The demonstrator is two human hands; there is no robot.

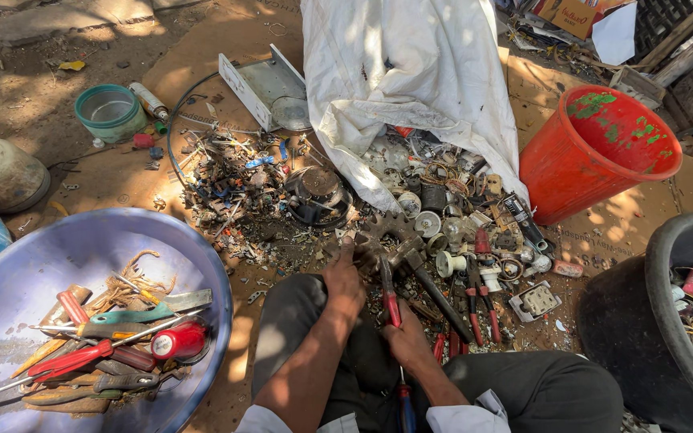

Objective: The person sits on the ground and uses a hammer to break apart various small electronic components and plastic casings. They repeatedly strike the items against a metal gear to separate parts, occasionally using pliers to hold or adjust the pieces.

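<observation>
A small metal part [366,250] sits on the ground just in front of the person's knees, at the near edge of a scrap heap [443,224]. The left hand [345,281] is closed over it, fingers curled down on top; what exactly it is cannot be told. The right hand [405,335] is wrapped around red-handled pliers [389,290], whose nose points up at the part. A hammer [423,277] lies just beside the pliers, its head next to the part and its dark handle running down to the right. The ground is bare dirt covered with flattened cardboard [226,48], dappled with sun and shade, outdoors. The heap spills from a white sack [411,72] and holds wires, rings, a gear and a plug socket. Left of the person stands a wide blue basin [10,281] full of screwdrivers and other tools. To the right are a red bucket [595,152], tipped on its side, and a black tub [683,240] of scrap. A green tub [110,112] stands farther off on the left.
</observation>
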